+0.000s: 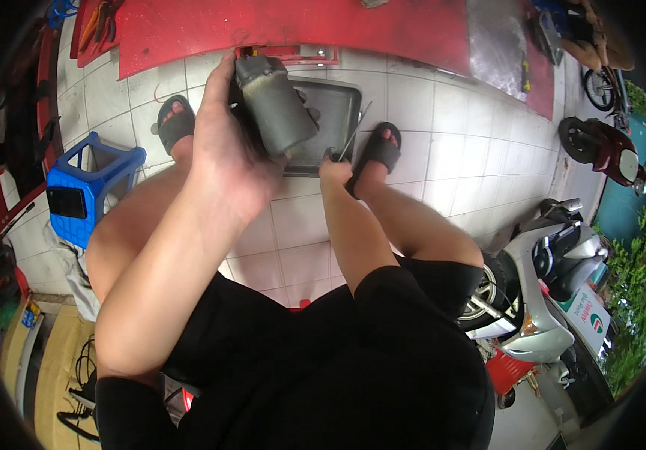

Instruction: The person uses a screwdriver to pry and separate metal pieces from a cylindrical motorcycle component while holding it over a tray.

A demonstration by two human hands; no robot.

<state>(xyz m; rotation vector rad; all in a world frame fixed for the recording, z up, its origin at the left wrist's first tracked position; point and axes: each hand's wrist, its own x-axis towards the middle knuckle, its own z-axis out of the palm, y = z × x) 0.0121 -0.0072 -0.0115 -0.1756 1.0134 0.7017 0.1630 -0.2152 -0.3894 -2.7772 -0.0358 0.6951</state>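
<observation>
Raised in front of me, a grey, dirty metal cylinder [278, 112] with a darker capped end rests in my left hand [225, 142]. The fingers wrap behind it, and most of them are hidden. Lower and to the right, my right hand [336, 169] is closed around the dark handle of a thin tool, most likely a screwdriver [355, 129], its metal shaft slanting up and away. Below both hands a dark rectangular tray [354, 97] lies on the floor between my feet, partly covered by the cylinder. A few small pieces in it are too hidden to name.
A red platform [323, 26] crosses the far side, with pliers [102, 22] at its left end. At the left stands a blue stool [98, 180] bearing a black phone [66, 202]. A silver motorbike [533, 300] is close on the right; a red one [608, 150] stands farther off. Another person [600, 37] appears at upper right.
</observation>
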